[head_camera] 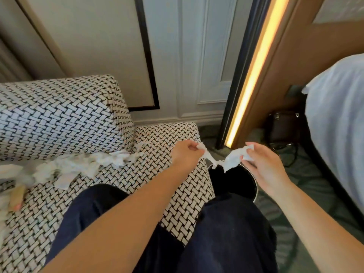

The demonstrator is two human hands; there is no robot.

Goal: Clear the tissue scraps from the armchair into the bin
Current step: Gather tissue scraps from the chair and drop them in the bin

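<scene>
My left hand [186,154] pinches one end of a white tissue scrap [229,159], and my right hand [264,164] grips its other, bunched end. The scrap hangs stretched between both hands right over the round black bin [253,181], which stands on the floor beside the armchair [177,134]. A heap of more white tissue scraps [78,166] lies on the woven black-and-white seat at the left, against the backrest. My dark trousers cover the seat's front edge.
Another person's fingers [16,198] show at the far left on the seat. A dark handbag [283,129] with a strap lies on the green carpet by the lit wooden panel. A white-covered bed [338,125] fills the right side.
</scene>
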